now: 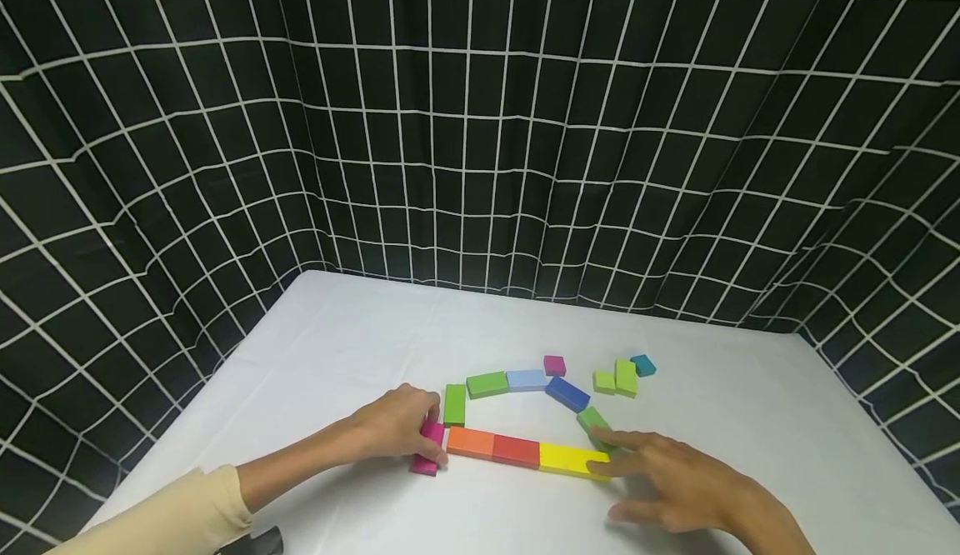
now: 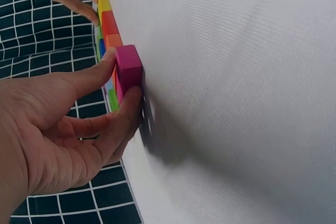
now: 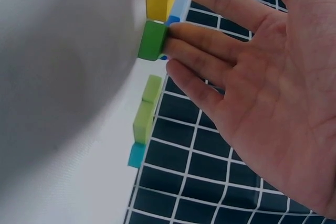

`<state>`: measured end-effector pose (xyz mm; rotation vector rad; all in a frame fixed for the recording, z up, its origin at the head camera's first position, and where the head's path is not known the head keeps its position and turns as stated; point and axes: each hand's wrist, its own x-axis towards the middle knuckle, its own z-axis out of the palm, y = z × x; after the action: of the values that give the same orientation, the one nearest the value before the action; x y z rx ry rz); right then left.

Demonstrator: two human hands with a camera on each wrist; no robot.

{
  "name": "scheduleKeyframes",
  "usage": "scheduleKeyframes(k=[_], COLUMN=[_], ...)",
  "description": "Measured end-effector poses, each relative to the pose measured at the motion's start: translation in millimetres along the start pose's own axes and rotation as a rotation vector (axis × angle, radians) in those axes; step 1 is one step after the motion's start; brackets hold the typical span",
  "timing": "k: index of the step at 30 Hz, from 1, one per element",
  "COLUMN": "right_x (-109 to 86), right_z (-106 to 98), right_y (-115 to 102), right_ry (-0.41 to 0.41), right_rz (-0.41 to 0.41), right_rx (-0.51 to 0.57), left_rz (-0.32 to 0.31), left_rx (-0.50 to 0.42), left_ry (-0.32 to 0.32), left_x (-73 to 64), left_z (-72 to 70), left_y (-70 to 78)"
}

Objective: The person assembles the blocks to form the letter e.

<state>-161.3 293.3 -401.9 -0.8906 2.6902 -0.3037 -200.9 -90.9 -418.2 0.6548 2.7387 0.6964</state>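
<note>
My left hand [image 1: 392, 423] pinches a magenta block [image 2: 129, 67] between thumb and fingers at the left end of a row of blocks. In that row an orange block [image 1: 471, 442], a red block [image 1: 516, 452] and a yellow block [image 1: 564, 458] lie end to end. With fingers extended, my right hand [image 1: 670, 482] touches the yellow block's right end and a green block [image 3: 153, 40] just behind it. Behind the row, a light green block [image 1: 454, 405], a green block [image 1: 487, 385], a pale blue block [image 1: 527, 381] and a dark blue block [image 1: 567, 394] form an arch.
Outside the arch lie a small magenta block [image 1: 554, 365], two lime blocks [image 1: 626, 378] side by side and a teal block [image 1: 642, 365]. A white cloth covers the table [image 1: 360, 330]. Black curtain [image 1: 487, 138] with white grid lines stands around it. A dark object [image 1: 258, 542] shows below the left sleeve.
</note>
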Motion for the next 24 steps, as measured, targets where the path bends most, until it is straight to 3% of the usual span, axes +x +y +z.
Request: scheduleKeyframes(k=[13, 24], right_x=[1.2, 3.0], right_z=[0.4, 2.4], right_y=[-0.7, -0.7], right_ry=[0.003, 0.005], right_rz=[0.023, 0.018], right_rx=[0.008, 0.005], left_rz=[0.034, 0.05], left_rx=[-0.047, -0.056], left_ry=[-0.011, 0.018], left_x=[1.0, 1.1], left_z=[-0.5, 1.2], left_y=[-1.9, -6.0])
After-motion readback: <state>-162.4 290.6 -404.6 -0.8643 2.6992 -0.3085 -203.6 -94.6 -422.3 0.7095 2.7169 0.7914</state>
